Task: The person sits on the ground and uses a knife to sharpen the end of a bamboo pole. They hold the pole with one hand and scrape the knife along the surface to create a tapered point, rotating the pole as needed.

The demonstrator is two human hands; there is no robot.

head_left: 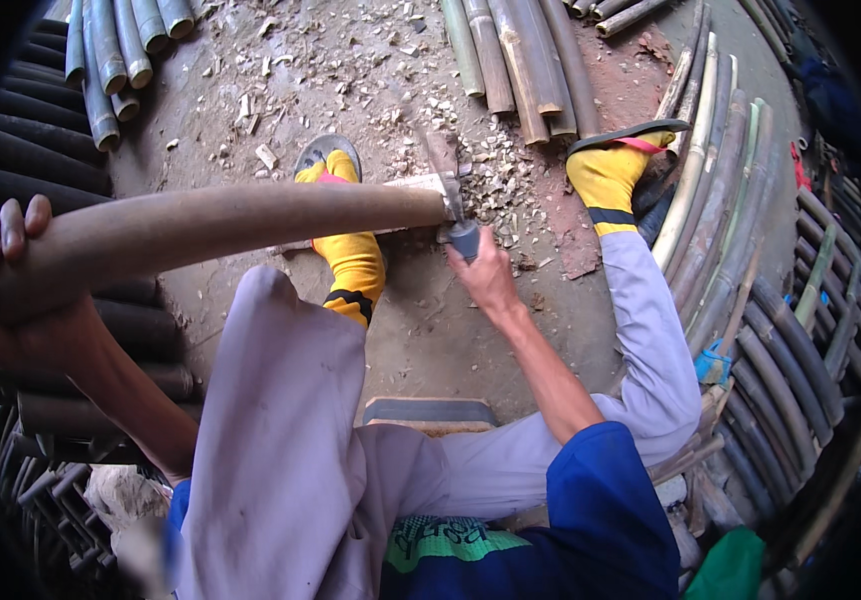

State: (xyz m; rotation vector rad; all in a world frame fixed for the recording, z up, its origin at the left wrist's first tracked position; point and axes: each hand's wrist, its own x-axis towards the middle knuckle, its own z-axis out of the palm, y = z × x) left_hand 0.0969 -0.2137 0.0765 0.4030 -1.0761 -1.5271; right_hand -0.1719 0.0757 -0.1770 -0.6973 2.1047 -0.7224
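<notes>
A thick brown bamboo pole (250, 225) reaches across from the left edge, its cut end near the middle of the view. My left hand (22, 325) is wrapped around the pole toward its far left part, fingers over the top. In my right hand (488, 278) is the dark grey handle of a knife (464, 241). The knife's blade, blurred, stands upright against the pole's end. Under and behind that end shows a pale piece of wood (415, 182), partly hidden by the pole. My left foot, in a yellow sock (352, 262), is just beneath the pole.
Wood chips (500, 180) litter the floor around the pole's end. Dark bamboo poles (40, 155) are stacked at left, with greyish poles (110, 50) above them. More bamboo lengths (525, 60) lie ahead, and others (725, 200) along the right, beside my sandalled right foot (610, 175).
</notes>
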